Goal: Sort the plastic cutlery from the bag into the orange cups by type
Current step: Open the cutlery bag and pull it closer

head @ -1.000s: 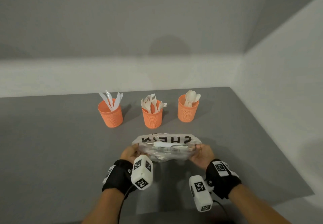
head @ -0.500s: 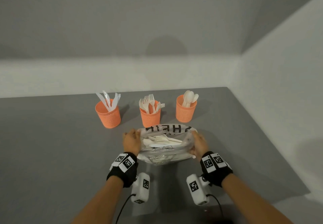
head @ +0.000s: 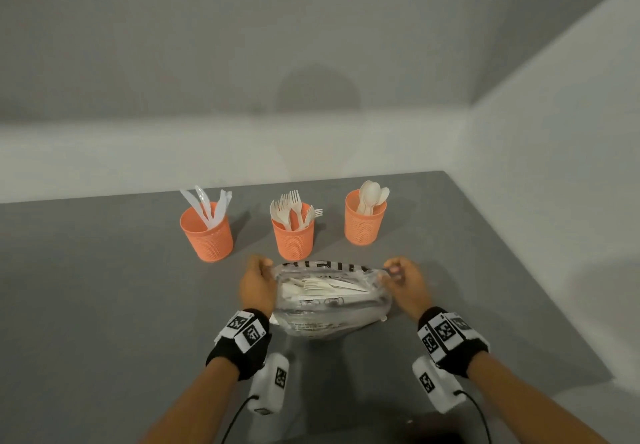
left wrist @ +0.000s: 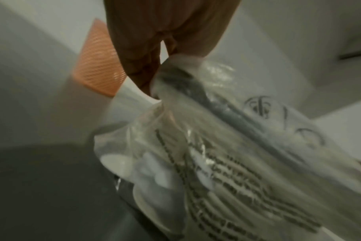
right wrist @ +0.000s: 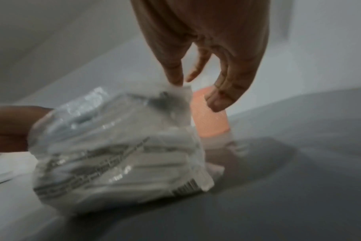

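1. The counter [head: 104, 305] carries three orange cups in a row – one per type.
2. The bag [head: 329, 305] (clear, with print) hangs just before the cups, its mouth stretched so the cutlery [head: 322, 288] inside can be reached.
3. The left hand [head: 258, 284] and right hand [head: 405, 281] each pinch one side of the mouth – pulling apart.
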Action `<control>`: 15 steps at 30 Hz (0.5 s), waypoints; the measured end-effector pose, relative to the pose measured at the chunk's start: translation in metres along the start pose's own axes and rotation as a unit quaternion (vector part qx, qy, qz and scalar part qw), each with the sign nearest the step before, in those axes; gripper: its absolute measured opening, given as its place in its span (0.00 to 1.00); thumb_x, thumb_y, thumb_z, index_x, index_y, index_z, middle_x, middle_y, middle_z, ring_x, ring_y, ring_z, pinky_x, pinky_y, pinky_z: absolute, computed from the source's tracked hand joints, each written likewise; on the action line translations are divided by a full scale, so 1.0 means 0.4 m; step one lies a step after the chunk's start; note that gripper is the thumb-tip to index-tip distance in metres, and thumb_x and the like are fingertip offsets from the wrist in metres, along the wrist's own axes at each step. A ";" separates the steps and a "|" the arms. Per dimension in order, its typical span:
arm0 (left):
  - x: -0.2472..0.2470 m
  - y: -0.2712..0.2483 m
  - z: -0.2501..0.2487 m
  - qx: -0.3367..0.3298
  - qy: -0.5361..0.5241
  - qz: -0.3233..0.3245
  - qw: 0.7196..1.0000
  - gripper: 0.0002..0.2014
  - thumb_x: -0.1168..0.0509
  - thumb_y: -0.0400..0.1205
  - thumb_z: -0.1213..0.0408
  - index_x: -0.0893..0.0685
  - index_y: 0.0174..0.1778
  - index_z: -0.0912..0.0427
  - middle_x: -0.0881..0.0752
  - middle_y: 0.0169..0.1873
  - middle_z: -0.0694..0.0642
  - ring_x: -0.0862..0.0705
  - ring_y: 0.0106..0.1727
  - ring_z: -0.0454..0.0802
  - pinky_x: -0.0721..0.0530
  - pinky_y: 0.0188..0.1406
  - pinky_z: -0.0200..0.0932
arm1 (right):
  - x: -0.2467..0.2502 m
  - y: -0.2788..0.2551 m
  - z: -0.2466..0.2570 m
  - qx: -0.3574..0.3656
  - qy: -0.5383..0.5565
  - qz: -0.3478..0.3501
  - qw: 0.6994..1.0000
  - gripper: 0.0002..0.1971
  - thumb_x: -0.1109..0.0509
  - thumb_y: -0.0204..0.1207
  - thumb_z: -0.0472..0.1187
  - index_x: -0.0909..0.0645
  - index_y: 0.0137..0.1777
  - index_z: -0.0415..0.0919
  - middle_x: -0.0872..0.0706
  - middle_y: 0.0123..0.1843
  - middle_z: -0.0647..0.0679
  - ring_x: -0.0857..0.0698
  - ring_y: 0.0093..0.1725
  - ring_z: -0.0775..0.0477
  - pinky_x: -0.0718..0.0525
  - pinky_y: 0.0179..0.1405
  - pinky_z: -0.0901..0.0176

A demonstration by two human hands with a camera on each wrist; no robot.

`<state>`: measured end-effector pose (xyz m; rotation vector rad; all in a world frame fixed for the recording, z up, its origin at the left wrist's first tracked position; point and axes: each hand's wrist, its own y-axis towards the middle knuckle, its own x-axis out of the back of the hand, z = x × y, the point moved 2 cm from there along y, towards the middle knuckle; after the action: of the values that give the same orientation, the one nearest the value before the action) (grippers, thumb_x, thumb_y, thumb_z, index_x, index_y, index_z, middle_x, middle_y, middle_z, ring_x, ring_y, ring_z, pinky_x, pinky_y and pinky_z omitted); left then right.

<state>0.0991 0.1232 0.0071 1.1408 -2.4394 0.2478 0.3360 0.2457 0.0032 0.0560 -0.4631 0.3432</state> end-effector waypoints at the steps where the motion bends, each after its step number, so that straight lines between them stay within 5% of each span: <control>1: 0.000 0.000 -0.001 -0.033 0.022 0.021 0.999 0.12 0.44 0.81 0.76 0.26 0.36 0.55 0.19 0.45 0.63 0.23 0.46 0.54 0.24 0.51 0.46 | -0.002 -0.001 0.019 0.027 -0.030 0.021 0.999 0.10 0.29 0.74 0.33 0.24 0.38 0.50 0.20 0.49 0.42 0.21 0.47 0.48 0.24 0.51 0.58; 4: -0.006 -0.013 0.006 -0.075 0.147 0.103 0.981 0.06 0.37 0.80 0.65 0.16 0.41 0.54 0.20 0.53 0.62 0.28 0.60 0.53 0.29 0.59 0.44 | -0.033 -0.014 0.060 0.058 -0.154 0.119 0.979 0.01 0.28 0.74 0.41 0.15 0.42 0.47 0.22 0.55 0.43 0.30 0.59 0.51 0.35 0.54 0.63; 8: 0.009 -0.037 0.029 -0.026 0.243 0.174 0.954 0.16 0.37 0.80 0.59 0.19 0.64 0.54 0.26 0.62 0.61 0.27 0.65 0.58 0.29 0.67 0.47 | -0.069 -0.022 0.046 0.025 -0.200 0.121 0.972 0.11 0.35 0.78 0.38 0.12 0.53 0.41 0.15 0.60 0.40 0.27 0.59 0.48 0.28 0.67 0.55; 12: -0.001 -0.022 0.015 -0.002 0.211 0.234 0.949 0.22 0.34 0.75 0.70 0.23 0.66 0.57 0.24 0.65 0.61 0.22 0.63 0.58 0.25 0.64 0.45 | -0.049 -0.042 0.038 -0.022 -0.205 0.194 0.959 0.27 0.36 0.74 0.30 0.28 0.74 0.42 0.28 0.74 0.41 0.29 0.72 0.43 0.31 0.70 0.58; 15: -0.028 0.001 -0.010 -0.020 0.180 0.262 0.948 0.21 0.37 0.74 0.79 0.20 0.63 0.61 0.22 0.65 0.56 0.20 0.62 0.56 0.20 0.52 0.39 | -0.008 -0.058 0.040 -0.035 -0.224 0.245 0.943 0.35 0.32 0.74 0.32 0.41 0.81 0.42 0.30 0.73 0.40 0.23 0.62 0.45 0.25 0.56 0.61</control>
<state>0.1063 0.1325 0.0056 0.3620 -2.3457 0.5144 0.3341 0.2208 0.0164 -0.0547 -0.9443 0.8113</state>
